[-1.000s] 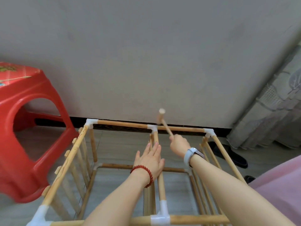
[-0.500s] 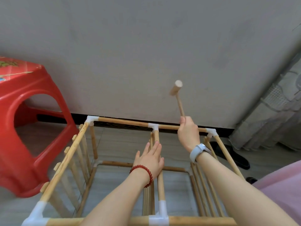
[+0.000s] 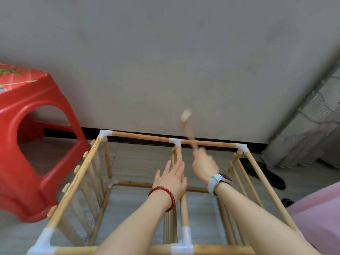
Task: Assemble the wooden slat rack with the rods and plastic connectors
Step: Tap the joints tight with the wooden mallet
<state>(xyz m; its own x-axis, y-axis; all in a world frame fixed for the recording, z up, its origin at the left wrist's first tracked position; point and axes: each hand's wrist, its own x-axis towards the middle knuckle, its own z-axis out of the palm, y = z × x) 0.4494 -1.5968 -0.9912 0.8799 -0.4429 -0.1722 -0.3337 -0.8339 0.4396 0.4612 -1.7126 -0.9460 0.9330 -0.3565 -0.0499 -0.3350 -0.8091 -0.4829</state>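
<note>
Red plastic made up the stool (image 3: 36,144) at the far left, standing on the floor (image 3: 139,162) just beside the rack; a printed pattern covered its top, but no words on it could be read. Next to it stood the wooden slat rack (image 3: 77,181), a box-shaped frame of rods joined by white plastic connectors, with slats fitted down its left and right sides. The left hand (image 3: 172,178), with a red bead bracelet (image 3: 163,194) at the wrist, lay open and flat on the middle top rod (image 3: 184,208), fingers stretched forward, holding it steady. Just ahead of these fingers was the far middle connector (image 3: 175,141), where this rod met the back rod (image 3: 139,136). The right hand (image 3: 204,166), wearing a watch (image 3: 219,181), was closed around the handle of a small wooden mallet (image 3: 186,122), which was blurred and raised above the back rod.

The step in hand seemed to be tapping a joint tight at the far middle connector. The next move probably called for a controlled blow landing squarely on that connector, with the left fingers kept away from it. No brand or label was readable anywhere.
</note>
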